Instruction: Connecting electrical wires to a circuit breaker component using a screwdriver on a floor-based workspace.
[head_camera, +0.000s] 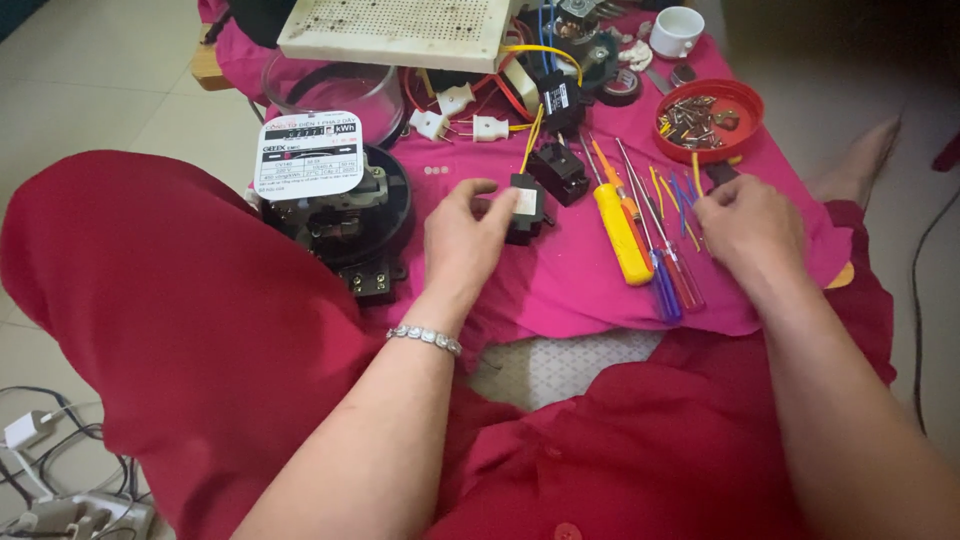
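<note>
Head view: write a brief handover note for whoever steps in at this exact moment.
Left hand: fingers pinch a small black component with a yellow wire, on the pink cloth.
Right hand: closed on a short yellow wire piece near the loose wire offcuts.
Screwdrivers lie between the hands; opened meter to the left.
Done or left: cannot tell from this view.

I am sitting on the pale tiled floor (80, 60) of what looks like a room at home, working as an improvised electrical repair spot. A pink cloth (580, 270) is lying spread as my work surface, not a bench. On it are resting an opened electricity meter (335, 195), screwdrivers (640, 240), loose plugs (460, 115) and a red dish of screws (708, 120). A white cup (677, 32) is standing nearby, and a power strip with cables (70, 500) is trailing across the floor.
</note>
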